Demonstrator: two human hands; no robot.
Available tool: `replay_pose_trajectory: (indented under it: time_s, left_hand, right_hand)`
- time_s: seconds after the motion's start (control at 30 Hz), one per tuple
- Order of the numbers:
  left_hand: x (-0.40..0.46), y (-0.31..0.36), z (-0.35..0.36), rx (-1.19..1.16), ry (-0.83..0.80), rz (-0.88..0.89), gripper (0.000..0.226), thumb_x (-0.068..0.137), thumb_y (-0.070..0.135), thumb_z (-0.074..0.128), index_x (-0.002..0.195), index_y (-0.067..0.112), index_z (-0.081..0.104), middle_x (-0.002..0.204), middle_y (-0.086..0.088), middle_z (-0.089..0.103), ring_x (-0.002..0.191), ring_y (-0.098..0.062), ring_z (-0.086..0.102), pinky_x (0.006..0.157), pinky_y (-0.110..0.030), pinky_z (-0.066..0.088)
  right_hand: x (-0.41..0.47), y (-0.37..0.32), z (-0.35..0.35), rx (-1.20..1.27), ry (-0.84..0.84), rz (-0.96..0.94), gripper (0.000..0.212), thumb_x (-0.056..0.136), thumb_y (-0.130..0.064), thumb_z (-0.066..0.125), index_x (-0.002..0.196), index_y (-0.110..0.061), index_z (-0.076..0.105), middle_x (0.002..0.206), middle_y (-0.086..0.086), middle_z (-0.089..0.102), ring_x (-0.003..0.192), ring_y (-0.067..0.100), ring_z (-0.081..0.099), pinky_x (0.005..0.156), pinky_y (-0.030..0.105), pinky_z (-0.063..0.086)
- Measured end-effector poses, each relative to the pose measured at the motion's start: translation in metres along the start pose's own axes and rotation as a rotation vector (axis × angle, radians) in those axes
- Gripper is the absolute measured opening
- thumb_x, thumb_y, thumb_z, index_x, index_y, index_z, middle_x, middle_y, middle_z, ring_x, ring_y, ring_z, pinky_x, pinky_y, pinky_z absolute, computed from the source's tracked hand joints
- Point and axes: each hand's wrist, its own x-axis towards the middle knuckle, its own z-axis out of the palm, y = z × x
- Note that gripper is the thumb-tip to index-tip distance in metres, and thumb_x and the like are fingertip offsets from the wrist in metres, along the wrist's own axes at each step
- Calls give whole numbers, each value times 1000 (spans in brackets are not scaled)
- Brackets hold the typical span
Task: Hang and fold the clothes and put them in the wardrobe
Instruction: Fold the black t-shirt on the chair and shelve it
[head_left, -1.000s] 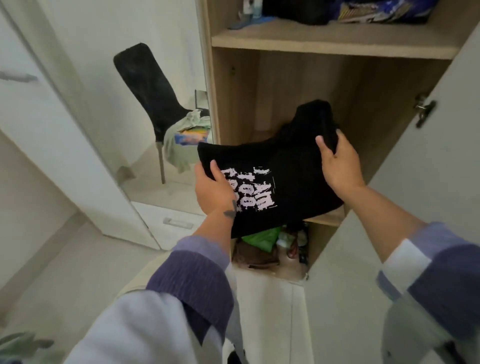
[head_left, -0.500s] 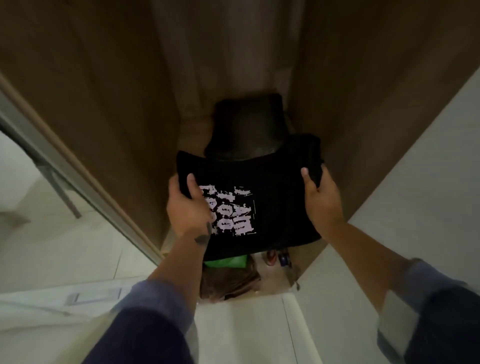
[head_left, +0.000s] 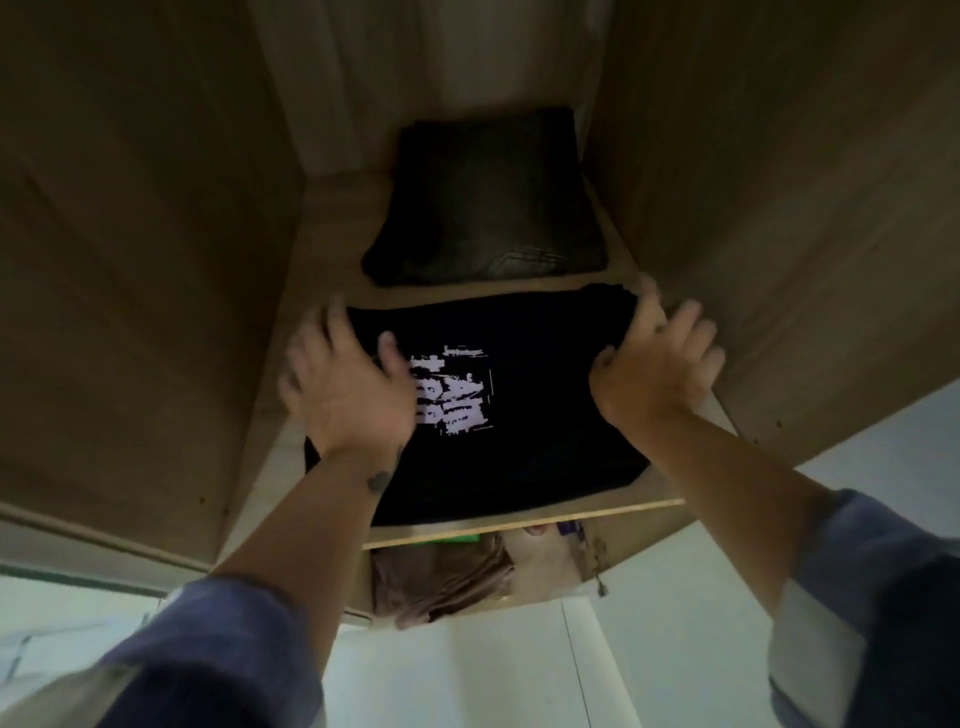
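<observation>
The folded black T-shirt (head_left: 514, 410) with its pale printed lettering lies flat on the wardrobe shelf (head_left: 332, 244), at the front half of the board, print side up. At twelve o'clock from it, deeper in, sits another folded dark garment (head_left: 485, 200), just apart from it, a strip of bare shelf showing between them.

The left hand (head_left: 345, 384) is at nine o'clock of the shirt, blurred, thumb lying on the cloth beside the lettering and fingers spread along the left edge; whether they hold the edge or only rest against it, I cannot tell. The right hand (head_left: 654, 358) is at two o'clock, thumb and fingers pinching the shirt's far right corner, where the cloth bunches slightly. That corner hold looks meant to square the fold and keep the stack from spreading as it settles.

Placing it in front, not on top, keeps both piles low and reachable, I judge. The front edge of the shirt runs near the shelf lip, so a nudge inward may be wise.

At six o'clock, in the compartment below, a crumpled brownish cloth (head_left: 441, 577) shows.
</observation>
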Motion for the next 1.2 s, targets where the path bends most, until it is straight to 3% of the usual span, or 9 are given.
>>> replay_pose_trajectory:
  time_s: [0.1, 0.17, 0.23, 0.3, 0.47, 0.6, 0.87, 1.2]
  left_hand:
    - [-10, 1, 1, 84, -224, 289, 62, 94, 58, 17, 150, 32, 15, 159, 2, 10, 147, -17, -3, 117, -47, -3]
    - [-19, -5, 6, 207, -339, 317, 70, 87, 68, 4, 150, 37, 5, 160, 5, -1, 146, -15, -13, 116, -48, -9]
    - [-27, -11, 14, 284, -344, 321, 73, 84, 71, 0, 149, 38, 0, 160, 5, -5, 145, -16, -15, 116, -48, -10]
    - [-28, -12, 17, 303, -322, 321, 72, 85, 72, 3, 149, 39, 0, 160, 5, -5, 146, -16, -14, 117, -47, -10]
    - [-29, -11, 14, 304, -324, 333, 70, 87, 70, 8, 149, 38, 0, 160, 4, -4, 146, -17, -11, 117, -47, -9]
    - [-44, -14, -3, 345, -406, 303, 66, 93, 62, 11, 150, 33, -7, 159, 4, -14, 145, -16, -17, 116, -50, -9]
    - [-92, -6, -120, 368, -386, 333, 63, 96, 50, 24, 151, 28, 2, 160, 3, -7, 146, -18, -14, 115, -54, -8]
    - [-274, -79, -281, 340, -269, -70, 62, 96, 47, 28, 151, 24, 11, 160, 2, 0, 146, -18, -11, 116, -54, -4]
  right_hand:
    - [-2, -15, -6, -91, 20, -278, 59, 96, -46, 25, 150, -28, 9, 157, 18, 3, 144, 36, 3, 114, 51, 6]
    - [-13, -17, 5, -81, -87, -423, 58, 95, -54, 10, 149, -37, -2, 159, 13, -10, 145, 32, -13, 115, 51, -9]
    - [-24, -12, 21, -99, -237, -435, 59, 92, -61, 2, 146, -44, -12, 158, 8, -17, 144, 31, -20, 115, 54, -12]
    - [-26, -8, 31, -78, -298, -389, 59, 90, -64, 1, 144, -48, -14, 159, 4, -17, 144, 31, -20, 114, 57, -10]
    - [-27, -9, 26, -108, -273, -386, 59, 90, -63, 2, 145, -46, -13, 159, 3, -14, 145, 32, -18, 114, 58, -10]
    - [-45, -8, 8, -232, -290, -448, 58, 92, -58, -2, 148, -40, -10, 160, 8, -8, 146, 30, -15, 111, 59, -15]
    - [-130, -10, -83, -211, -396, -548, 57, 93, -57, -2, 148, -43, -3, 160, 7, -7, 146, 27, -15, 113, 57, -14]
    - [-299, -31, -193, -66, -368, -969, 56, 96, -54, 3, 149, -39, 14, 160, 5, 6, 147, 26, -6, 116, 55, -8]
